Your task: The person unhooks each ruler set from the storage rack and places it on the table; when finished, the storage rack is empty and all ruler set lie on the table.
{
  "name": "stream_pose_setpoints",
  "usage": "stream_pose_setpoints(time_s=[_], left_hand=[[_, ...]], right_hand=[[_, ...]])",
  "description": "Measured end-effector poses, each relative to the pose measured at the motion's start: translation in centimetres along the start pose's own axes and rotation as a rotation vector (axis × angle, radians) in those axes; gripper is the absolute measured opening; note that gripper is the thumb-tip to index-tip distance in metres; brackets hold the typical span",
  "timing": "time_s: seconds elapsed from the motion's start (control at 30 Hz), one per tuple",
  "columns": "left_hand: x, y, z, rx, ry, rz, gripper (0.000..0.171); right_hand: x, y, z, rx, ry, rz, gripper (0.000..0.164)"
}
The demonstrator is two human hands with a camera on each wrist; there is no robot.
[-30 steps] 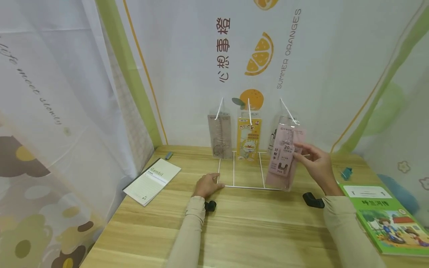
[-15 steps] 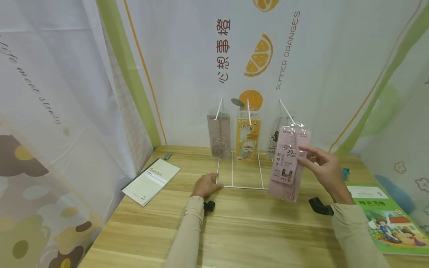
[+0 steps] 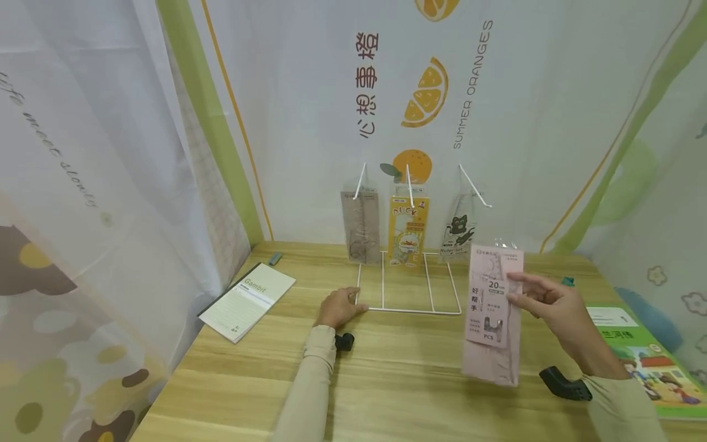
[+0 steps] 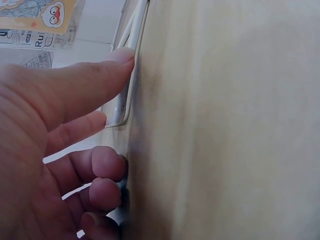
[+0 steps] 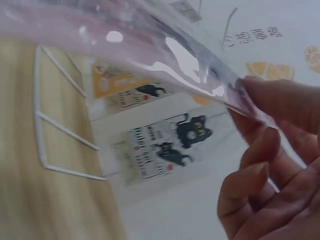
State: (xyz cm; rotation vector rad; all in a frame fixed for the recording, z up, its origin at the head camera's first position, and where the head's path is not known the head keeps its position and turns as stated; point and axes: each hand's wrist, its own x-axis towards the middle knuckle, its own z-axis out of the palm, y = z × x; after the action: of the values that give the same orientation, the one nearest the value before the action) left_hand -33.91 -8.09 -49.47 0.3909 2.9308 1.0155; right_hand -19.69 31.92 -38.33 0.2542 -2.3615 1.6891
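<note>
My right hand (image 3: 566,322) pinches a pink ruler-set packet (image 3: 486,362) in clear plastic by its right edge, thumb and fingertips on it. The packet hangs upright above the table, apart from the hooks. At the white wire display rack (image 3: 414,311), my left hand (image 3: 338,307) holds the front left corner of the base between thumb and forefinger; in the left wrist view the thumb (image 4: 100,82) lies on the wire (image 4: 136,25). From the rack's hooks hang a greyish-pink packet (image 3: 361,227), a yellow duck packet (image 3: 407,230) and a clear ruler-set packet with black cats (image 3: 457,230).
A Gambit notepad (image 3: 247,301) and a small blue-grey block (image 3: 275,258) lie at left. On the right are a green picture-covered book (image 3: 663,374) and a teal clip (image 3: 567,281), partly hidden by my right hand. A printed curtain (image 3: 309,123) stands behind the rack.
The pink packet has come off the right hook and moved right and toward me in my right hand, uncovering the cat packet behind it. My left hand stays at the rack's corner.
</note>
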Motion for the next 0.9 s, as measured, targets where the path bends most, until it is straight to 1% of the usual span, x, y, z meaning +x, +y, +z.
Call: stream_pose_setpoints(time_s=[0.07,0.13,0.2,0.27,0.33,0.47,0.53,0.57,0.7,0.8,0.9], left_hand=[[-0.1,0.1,-0.2,-0.004,0.004,0.004,0.056],[-0.1,0.2,-0.4,-0.005,0.01,0.01,0.055],[-0.1,0.2,-0.5,0.001,0.01,0.014,0.055],[0.0,0.1,-0.6,0.009,0.013,0.01,0.055],[0.0,0.1,-0.5,0.011,0.009,0.006,0.055],[-0.1,0.0,-0.4,0.008,0.004,0.003,0.055],[-0.2,0.0,-0.4,0.004,0.003,0.007,0.055],[-0.2,0.0,-0.4,0.005,0.001,0.008,0.055],[-0.2,0.1,-0.4,0.007,0.0,0.012,0.055],[-0.3,0.2,-0.3,0.011,0.0,0.01,0.055],[-0.3,0.2,-0.3,0.013,-0.002,0.011,0.055]], right_hand=[[-0.6,1.2,-0.2,0.03,-0.051,0.057,0.041],[-1.1,2.3,-0.3,0.028,-0.096,0.128,0.041],[-1.4,3.5,-0.3,0.011,-0.135,0.202,0.04],[-1.6,4.7,-0.1,-0.006,-0.163,0.275,0.042],[-1.8,6.0,0.1,-0.029,-0.195,0.32,0.046],[-2.5,8.1,0.2,-0.088,-0.277,0.349,0.052],[-2.8,8.7,0.1,-0.131,-0.301,0.371,0.055],[-2.9,9.0,0.0,-0.135,-0.313,0.375,0.055],[-3.0,9.4,-0.3,-0.147,-0.306,0.43,0.056],[-3.0,9.5,-0.4,-0.149,-0.309,0.429,0.056],[-3.0,9.6,-0.4,-0.153,-0.317,0.402,0.056]])
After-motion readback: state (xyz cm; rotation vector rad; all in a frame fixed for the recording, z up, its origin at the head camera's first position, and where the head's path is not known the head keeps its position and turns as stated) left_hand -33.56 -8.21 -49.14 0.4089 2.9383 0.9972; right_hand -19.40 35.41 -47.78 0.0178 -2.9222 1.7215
